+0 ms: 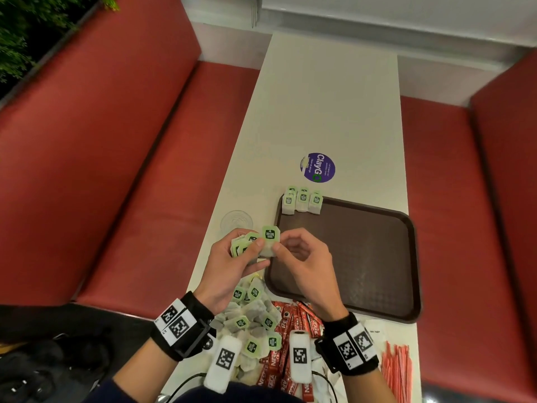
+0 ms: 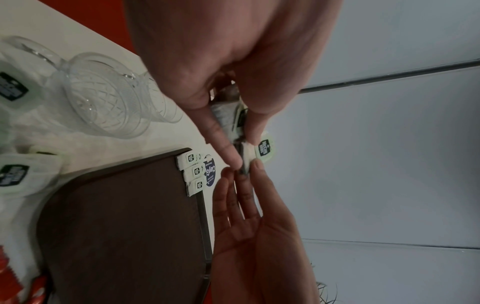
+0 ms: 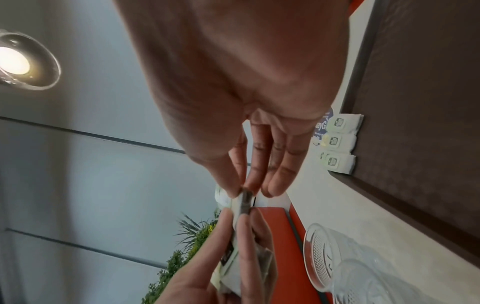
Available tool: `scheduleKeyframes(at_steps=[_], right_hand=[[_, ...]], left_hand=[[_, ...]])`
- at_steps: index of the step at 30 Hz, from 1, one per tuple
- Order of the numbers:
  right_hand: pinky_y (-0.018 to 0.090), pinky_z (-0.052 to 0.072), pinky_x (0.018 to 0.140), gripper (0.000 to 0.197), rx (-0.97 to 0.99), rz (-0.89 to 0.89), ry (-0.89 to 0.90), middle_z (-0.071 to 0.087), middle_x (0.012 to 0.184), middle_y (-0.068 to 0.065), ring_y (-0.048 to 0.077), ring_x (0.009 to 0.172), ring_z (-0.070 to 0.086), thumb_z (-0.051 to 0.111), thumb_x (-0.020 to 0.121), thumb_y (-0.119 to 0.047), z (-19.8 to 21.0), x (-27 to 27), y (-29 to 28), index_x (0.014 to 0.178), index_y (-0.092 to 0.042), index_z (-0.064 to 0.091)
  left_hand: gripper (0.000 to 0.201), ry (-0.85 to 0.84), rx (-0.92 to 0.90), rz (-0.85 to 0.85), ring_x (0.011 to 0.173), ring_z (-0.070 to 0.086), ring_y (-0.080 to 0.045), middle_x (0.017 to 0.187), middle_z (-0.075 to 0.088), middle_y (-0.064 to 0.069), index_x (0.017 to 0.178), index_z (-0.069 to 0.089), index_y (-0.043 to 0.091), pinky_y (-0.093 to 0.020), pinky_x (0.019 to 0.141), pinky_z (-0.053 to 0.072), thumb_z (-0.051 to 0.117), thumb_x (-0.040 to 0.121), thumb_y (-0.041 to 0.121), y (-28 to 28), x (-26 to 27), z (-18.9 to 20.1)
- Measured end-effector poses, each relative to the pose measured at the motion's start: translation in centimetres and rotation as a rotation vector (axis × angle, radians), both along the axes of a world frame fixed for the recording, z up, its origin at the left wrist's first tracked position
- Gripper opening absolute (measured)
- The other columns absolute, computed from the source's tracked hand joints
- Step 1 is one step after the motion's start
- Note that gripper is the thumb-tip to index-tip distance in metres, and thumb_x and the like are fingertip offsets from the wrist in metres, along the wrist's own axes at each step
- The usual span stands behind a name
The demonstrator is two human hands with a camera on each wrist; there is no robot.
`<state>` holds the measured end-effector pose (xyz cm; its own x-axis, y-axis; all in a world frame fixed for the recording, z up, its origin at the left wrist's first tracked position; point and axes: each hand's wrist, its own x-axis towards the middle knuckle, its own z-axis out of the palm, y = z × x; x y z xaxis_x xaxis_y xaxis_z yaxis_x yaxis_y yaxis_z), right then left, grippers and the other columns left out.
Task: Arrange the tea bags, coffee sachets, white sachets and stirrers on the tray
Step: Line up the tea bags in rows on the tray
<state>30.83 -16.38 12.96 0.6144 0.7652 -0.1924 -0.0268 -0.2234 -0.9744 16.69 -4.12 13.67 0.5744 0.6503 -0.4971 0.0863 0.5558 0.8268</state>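
Observation:
My left hand (image 1: 255, 245) grips a small bunch of green-tagged tea bags (image 1: 242, 246) above the table, left of the brown tray (image 1: 363, 266). My right hand (image 1: 278, 243) pinches the edge of one tea bag (image 1: 270, 238) that stands out at the top of that bunch. In the left wrist view, my left hand (image 2: 240, 153) and my right hand (image 2: 246, 172) meet at that tea bag (image 2: 265, 149). The right wrist view shows my right hand (image 3: 244, 194) pinching the bag above the bunch (image 3: 231, 261). Three short stacks of tea bags (image 1: 302, 200) lie in the tray's far left corner.
A loose pile of tea bags (image 1: 252, 324) lies near the table's front edge, with red coffee sachets (image 1: 293, 324) beside it. Red-and-white stirrers (image 1: 398, 367) lie at the front right. Clear glass cups (image 1: 236, 221) stand left of the tray. Red benches flank the table.

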Motion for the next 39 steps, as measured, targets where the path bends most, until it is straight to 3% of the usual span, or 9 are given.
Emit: scheduleKeyframes(at_steps=[5, 10, 15, 21, 25, 29, 30, 32, 39], right_hand=[[0.033, 0.062, 0.090, 0.013, 0.001, -0.141, 0.053, 0.082, 0.102, 0.003, 0.022, 0.098, 0.078, 0.085, 0.096, -0.017, -1.8, 2.3, 0.6, 0.107, -0.017, 0.078], [0.046, 0.064, 0.096, 0.011, -0.203, -0.357, -0.065, 0.082, 0.093, -0.006, 0.017, 0.089, 0.080, 0.084, 0.096, -0.025, -7.1, 8.5, 2.8, 0.104, -0.029, 0.078], [0.051, 0.060, 0.099, 0.014, -0.357, -0.320, -0.199, 0.079, 0.087, -0.009, 0.015, 0.085, 0.078, 0.082, 0.093, -0.026, -12.3, 12.5, 6.1, 0.088, -0.036, 0.074], [0.046, 0.047, 0.110, 0.004, -0.410, -0.281, -0.271, 0.077, 0.089, -0.004, 0.011, 0.088, 0.067, 0.079, 0.096, -0.024, -14.6, 13.3, 7.7, 0.099, -0.022, 0.079], [0.029, 0.039, 0.092, 0.003, -0.433, -0.293, -0.274, 0.075, 0.091, -0.004, 0.023, 0.104, 0.066, 0.076, 0.099, -0.023, -15.1, 13.2, 8.2, 0.101, -0.023, 0.078], [0.011, 0.035, 0.070, 0.007, -0.449, -0.316, -0.327, 0.074, 0.096, 0.002, 0.006, 0.085, 0.060, 0.073, 0.102, -0.017, -14.8, 13.0, 8.2, 0.108, -0.013, 0.074], [0.009, 0.042, 0.077, 0.006, -0.440, -0.331, -0.330, 0.074, 0.095, 0.001, 0.011, 0.087, 0.066, 0.074, 0.101, -0.017, -14.9, 12.9, 8.3, 0.107, -0.014, 0.073], [0.027, 0.055, 0.086, 0.007, -0.423, -0.352, -0.346, 0.074, 0.095, 0.000, 0.019, 0.092, 0.072, 0.075, 0.100, -0.016, -15.1, 12.7, 8.4, 0.105, -0.017, 0.070], [0.031, 0.044, 0.096, 0.019, -0.408, -0.432, -0.480, 0.050, 0.128, 0.009, 0.023, 0.112, 0.052, 0.075, 0.098, -0.022, -15.1, 12.3, 7.4, 0.115, -0.020, 0.067]], left_hand=[[0.030, -0.017, -0.051, 0.032, 0.112, 0.076, -0.039, 0.112, 0.077, -0.018, 0.125, 0.067, 0.002, -0.047, 0.099, 0.063, 0.076, 0.098, 0.013, 0.0, -0.1, -0.3], [0.032, -0.036, -0.147, 0.038, 0.113, 0.076, -0.036, 0.110, 0.073, -0.020, 0.127, 0.062, -0.005, -0.047, 0.101, 0.062, 0.071, 0.102, 0.013, 0.2, -0.7, -0.6], [0.035, -0.050, -0.177, 0.043, 0.116, 0.076, -0.039, 0.109, 0.074, -0.021, 0.127, 0.060, -0.009, -0.053, 0.103, 0.060, 0.066, 0.106, 0.019, 0.2, -0.9, -0.4], [0.038, -0.028, -0.168, 0.016, 0.107, 0.076, -0.038, 0.103, 0.072, -0.019, 0.125, 0.062, -0.004, -0.050, 0.095, 0.063, 0.071, 0.103, 0.025, 0.6, -1.0, 0.1], [0.035, -0.023, -0.231, 0.032, 0.096, 0.072, -0.032, 0.099, 0.068, -0.015, 0.125, 0.064, 0.004, -0.046, 0.092, 0.064, 0.073, 0.101, 0.029, 0.8, -1.0, 0.1], [0.037, -0.016, -0.273, 0.020, 0.100, 0.072, -0.030, 0.102, 0.069, -0.014, 0.127, 0.062, 0.006, -0.045, 0.092, 0.063, 0.073, 0.101, 0.029, 0.7, -1.1, 0.1], [0.035, -0.018, -0.280, 0.018, 0.101, 0.072, -0.030, 0.103, 0.070, -0.014, 0.126, 0.062, 0.006, -0.044, 0.092, 0.063, 0.074, 0.101, 0.028, 0.8, -1.1, 0.1], [0.033, -0.023, -0.290, 0.006, 0.103, 0.073, -0.031, 0.105, 0.070, -0.015, 0.126, 0.063, 0.005, -0.044, 0.092, 0.063, 0.074, 0.102, 0.025, 0.9, -1.1, 0.1], [0.032, -0.059, -0.323, -0.006, 0.110, 0.073, -0.036, 0.112, 0.070, -0.020, 0.126, 0.064, 0.005, -0.044, 0.093, 0.063, 0.077, 0.099, 0.016, 1.2, -1.5, 0.2]])
